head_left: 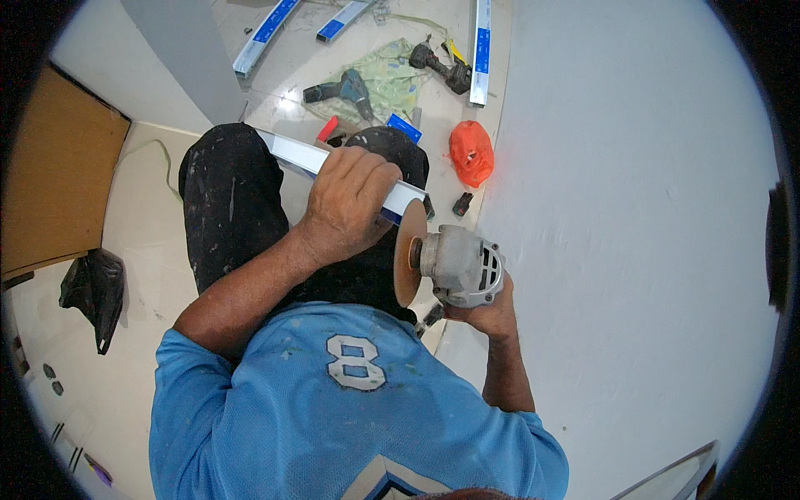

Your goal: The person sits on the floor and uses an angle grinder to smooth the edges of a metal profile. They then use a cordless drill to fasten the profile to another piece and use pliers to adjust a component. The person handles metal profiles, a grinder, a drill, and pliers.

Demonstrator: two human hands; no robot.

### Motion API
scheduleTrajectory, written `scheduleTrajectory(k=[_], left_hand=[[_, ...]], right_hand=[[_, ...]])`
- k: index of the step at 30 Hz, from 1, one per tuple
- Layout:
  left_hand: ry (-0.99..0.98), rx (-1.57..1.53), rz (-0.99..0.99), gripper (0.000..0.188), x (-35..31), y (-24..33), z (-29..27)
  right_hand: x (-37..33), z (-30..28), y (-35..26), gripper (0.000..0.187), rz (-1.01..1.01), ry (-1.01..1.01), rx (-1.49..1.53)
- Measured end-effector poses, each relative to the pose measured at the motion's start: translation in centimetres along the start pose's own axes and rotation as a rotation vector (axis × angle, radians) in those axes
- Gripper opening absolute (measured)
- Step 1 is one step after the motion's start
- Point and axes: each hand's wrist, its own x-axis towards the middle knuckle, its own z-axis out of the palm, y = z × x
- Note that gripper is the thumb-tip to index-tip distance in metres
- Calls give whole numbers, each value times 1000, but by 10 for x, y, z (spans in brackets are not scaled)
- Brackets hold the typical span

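My left hand [350,200] is closed over a silver metal profile [296,153] with a blue strip. The profile lies slantwise across my knees, its right end close to the brown disc [408,258] of an angle grinder [454,262]. My right hand [493,312] is wrapped round the grinder from below, with its fingers partly hidden behind the tool's grey head. The disc stands on edge; whether it touches the profile's end I cannot tell.
Beyond my knees, a teal drill [346,93] lies on a green cloth [387,71], near a dark cordless drill [442,65] and several blue-marked profiles [481,54]. An orange plastic bag [472,154] and black battery [462,204] lie beside the right wall [633,208]. A black bag [96,287] is left.
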Motion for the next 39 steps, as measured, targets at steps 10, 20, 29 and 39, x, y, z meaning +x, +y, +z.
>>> scheduleTrajectory(k=[10,20,29,39], left_hand=[[-4,-11,-4,69,1,1,-1],[-1,-17,-25,69,2,2,1],[-27,-44,-79,74,-1,0,3],[-54,7,-61,69,1,1,-3]], right_hand=[[3,2,3,66,13,37,-52],[-8,-15,9,60,5,171,-107],[19,10,-16,69,-42,436,-99],[26,27,-18,62,-96,484,-118]])
